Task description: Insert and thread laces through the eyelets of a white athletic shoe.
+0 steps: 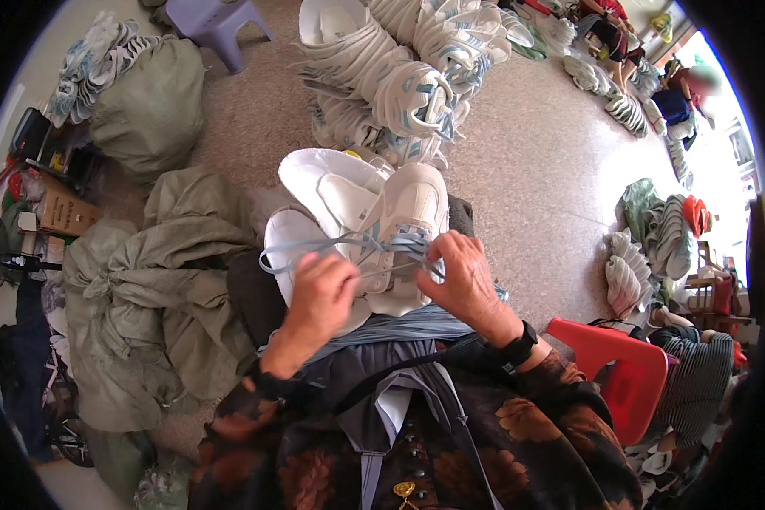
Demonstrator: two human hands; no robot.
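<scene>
A white shoe upper (pixel 412 197) rests over my lap, with blue-grey shoelaces (pixel 408 241) crossing its front. My right hand (pixel 467 285) is closed in a pinch on the lace at the right side of the eyelets. To the left, my left hand (pixel 323 293) is slightly smeared by motion, its fingertips pinched on a lace strand stretching toward the upper. One lace loop sticks out leftward above that hand. More white shoe pieces (pixel 319 191) lie under and beside this upper. A bundle of loose blue-grey laces (pixel 382 330) lies across my lap.
Stacked white shoe uppers (pixel 399 81) stand on the floor ahead. Large olive-green sacks (pixel 157 297) fill the left side, near a purple stool (pixel 217 25). A red plastic stool (pixel 620 374) is close on my right. Other people (pixel 684 93) sit among shoe piles at far right.
</scene>
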